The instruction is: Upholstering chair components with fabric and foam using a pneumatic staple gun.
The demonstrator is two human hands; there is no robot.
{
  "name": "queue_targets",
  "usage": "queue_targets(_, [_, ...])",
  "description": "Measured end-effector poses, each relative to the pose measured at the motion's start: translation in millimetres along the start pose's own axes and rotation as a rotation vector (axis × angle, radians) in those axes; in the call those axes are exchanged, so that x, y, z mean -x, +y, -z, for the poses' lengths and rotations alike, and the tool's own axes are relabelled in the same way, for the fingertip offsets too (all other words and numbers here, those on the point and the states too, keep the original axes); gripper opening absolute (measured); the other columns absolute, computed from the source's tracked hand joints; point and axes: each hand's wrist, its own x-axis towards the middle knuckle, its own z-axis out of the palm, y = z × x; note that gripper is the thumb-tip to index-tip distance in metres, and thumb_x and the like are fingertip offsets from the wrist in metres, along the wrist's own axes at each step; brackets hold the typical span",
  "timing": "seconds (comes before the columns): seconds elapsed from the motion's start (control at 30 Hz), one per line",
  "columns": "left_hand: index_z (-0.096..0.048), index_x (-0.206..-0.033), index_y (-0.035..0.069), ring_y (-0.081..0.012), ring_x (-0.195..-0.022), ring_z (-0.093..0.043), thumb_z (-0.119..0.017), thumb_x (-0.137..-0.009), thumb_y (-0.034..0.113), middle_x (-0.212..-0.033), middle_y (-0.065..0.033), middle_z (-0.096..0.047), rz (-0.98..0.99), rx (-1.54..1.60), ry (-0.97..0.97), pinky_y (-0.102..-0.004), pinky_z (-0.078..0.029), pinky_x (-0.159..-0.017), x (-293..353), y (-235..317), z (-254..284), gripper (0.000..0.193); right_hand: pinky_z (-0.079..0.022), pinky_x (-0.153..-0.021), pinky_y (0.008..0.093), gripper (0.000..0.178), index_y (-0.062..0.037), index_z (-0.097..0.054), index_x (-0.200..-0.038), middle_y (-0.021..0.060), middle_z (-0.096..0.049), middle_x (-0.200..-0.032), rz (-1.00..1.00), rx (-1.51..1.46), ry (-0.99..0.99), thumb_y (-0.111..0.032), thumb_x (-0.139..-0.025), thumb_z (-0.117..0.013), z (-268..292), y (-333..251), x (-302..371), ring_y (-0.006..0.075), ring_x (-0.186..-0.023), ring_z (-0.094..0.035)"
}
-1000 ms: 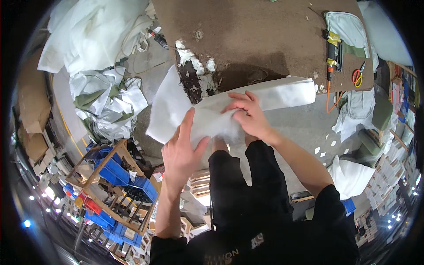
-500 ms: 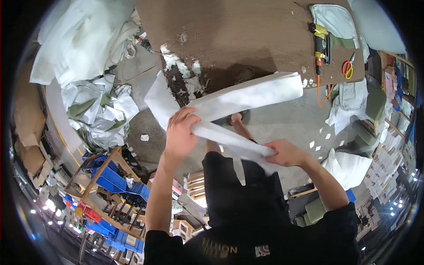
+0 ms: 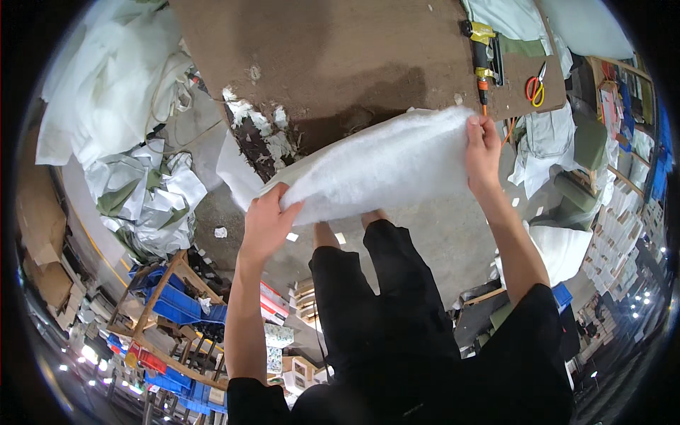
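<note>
A sheet of soft white batting [image 3: 382, 166] hangs along the front edge of the brown-covered table [image 3: 319, 42]. My left hand [image 3: 269, 219] pinches its lower left corner, thumb on top. At the upper right end my right hand [image 3: 483, 152] has closed on the sheet's edge. Behind the batting, at the left, a white-covered piece [image 3: 237, 173] slants down over the table's front left corner; most of it is hidden. What lies under the batting cannot be seen.
On the table's right lie a yellow-and-black staple gun [image 3: 484, 53] with an orange hose and red-yellow scissors [image 3: 536, 88]. White scraps [image 3: 265, 124] cling to the torn table corner. Crumpled sheeting [image 3: 142, 198] piles at left, above a wooden rack of blue bins [image 3: 173, 301].
My right hand has moved up and away to the batting's right end, so the strip once stretched between my hands now lies spread wide. My left hand has shifted slightly left and down.
</note>
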Motion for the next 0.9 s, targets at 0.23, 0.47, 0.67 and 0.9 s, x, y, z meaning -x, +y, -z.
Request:
queue_targets(0.23, [-0.067,-0.092,0.0,-0.0405,-0.079,-0.067,-0.064,-0.086,0.046,-0.079,-0.0222,-0.068,0.131,-0.081,-0.076,-0.0455,-0.051,-0.071,-29.8,-18.2,-19.6,0.046,-0.037,-0.062,0.02,0.021,-0.0048,-0.058,-0.092,-0.0055,-0.053,-0.078,0.271,0.127,-0.016,-0.024,-0.1,-0.058,-34.0,35.1,-37.4,0.0038,-0.069,-0.042])
queue_targets(0.47, [-0.063,-0.104,0.006,-0.0389,-0.081,-0.065,-0.065,-0.084,0.028,-0.083,-0.0165,-0.067,-0.033,-0.284,0.26,-0.047,-0.051,-0.07,-6.3,-24.6,-31.8,0.03,-0.042,-0.068,0.0234,0.02,-0.0014,-0.059,-0.094,-0.0008,-0.056,-0.077,0.178,0.183,-0.199,-0.02,-0.099,-0.056,-21.3,39.8,-50.6,0.0063,-0.074,-0.049])
queue_targets(0.67, [-0.06,-0.115,0.008,-0.0353,-0.097,-0.061,-0.054,-0.081,0.004,-0.097,-0.012,-0.064,0.059,-0.588,0.507,-0.0458,-0.047,-0.087,32.4,-100.6,-6.6,0.035,-0.043,-0.068,0.0258,0.023,-0.0033,-0.058,-0.094,0.0007,-0.054,-0.075,0.238,0.31,-0.228,-0.025,-0.101,-0.055,-20.6,41.2,-49.9,0.0091,-0.073,-0.047])
queue_targets(0.9, [-0.061,-0.11,-0.008,-0.0193,-0.088,-0.061,-0.063,-0.084,0.013,-0.099,-0.0098,-0.066,0.3,0.222,0.475,-0.0305,-0.049,-0.079,55.3,-105.7,58.0,0.033,-0.042,-0.065,0.0256,0.025,-0.0042,-0.056,-0.094,-0.0011,-0.052,-0.073,0.196,0.348,-0.231,-0.028,-0.102,-0.052,-13.8,39.6,-49.2,0.0076,-0.071,-0.046])
